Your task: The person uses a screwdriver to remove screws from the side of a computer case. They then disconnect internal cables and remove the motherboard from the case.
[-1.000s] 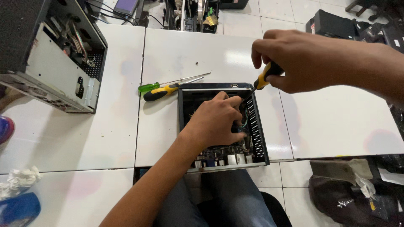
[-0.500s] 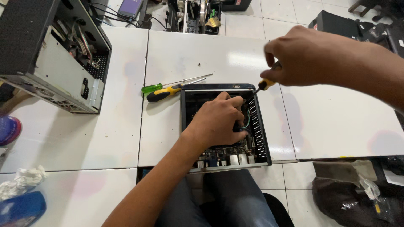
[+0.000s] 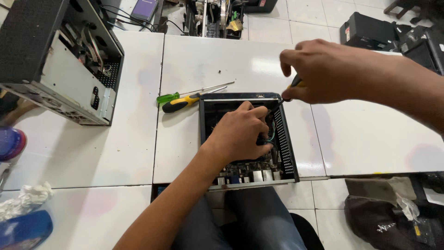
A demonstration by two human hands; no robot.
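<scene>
A small black computer case (image 3: 286, 139) lies open on the white table (image 3: 208, 60) in front of me. My left hand (image 3: 243, 132) reaches down inside it, fingers curled over the board and wires; what the fingers grip is hidden. My right hand (image 3: 323, 69) hovers over the case's far right corner, shut on a screwdriver with a yellow and black handle (image 3: 298, 84) whose shaft points down into the case. Connectors (image 3: 249, 175) show along the case's near edge.
Two more screwdrivers, a green-handled one (image 3: 167, 97) and a yellow and black one (image 3: 181, 103), lie left of the case. A larger open grey computer chassis (image 3: 69, 69) stands at the far left. Black bags and boxes (image 3: 370, 28) sit on the floor at right.
My right hand with the screwdriver has shifted slightly to the right and turned over the case's far corner. The left hand stays inside the case.
</scene>
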